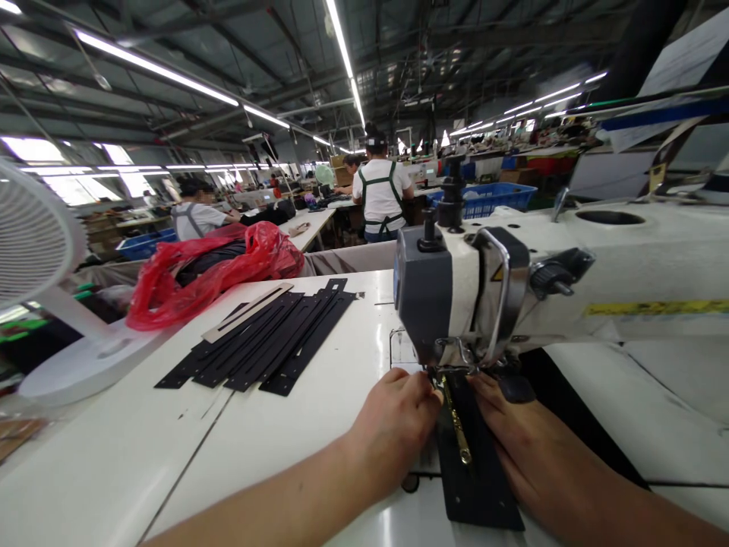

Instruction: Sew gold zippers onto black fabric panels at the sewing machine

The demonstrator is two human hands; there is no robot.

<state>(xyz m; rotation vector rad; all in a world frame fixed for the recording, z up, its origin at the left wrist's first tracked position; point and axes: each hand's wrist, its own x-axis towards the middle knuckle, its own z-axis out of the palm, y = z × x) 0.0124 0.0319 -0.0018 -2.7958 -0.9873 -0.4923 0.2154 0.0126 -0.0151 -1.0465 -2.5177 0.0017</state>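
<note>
A black strip-shaped panel (477,486) with a gold metal zipper (457,425) set in its slot lies under the head of a sewing machine (436,296). My left hand (399,418) is closed at the panel's left edge, fingers curled and thumb pinched close to the zipper beside the needle area. On the other side, my right hand (527,441) lies along the panel's right edge with its fingers stretched forward, their tips partly hidden by the machine. The zipper pull end points toward me. The needle and presser foot are mostly hidden.
Several black slotted strips (267,334) lie fanned on the white table (285,448), with a beige strip (247,311) on top. A red plastic bag (213,266) holds dark material behind them. A white fan (51,304) stands left. Co-workers (381,190) sit further back near a blue crate (490,199).
</note>
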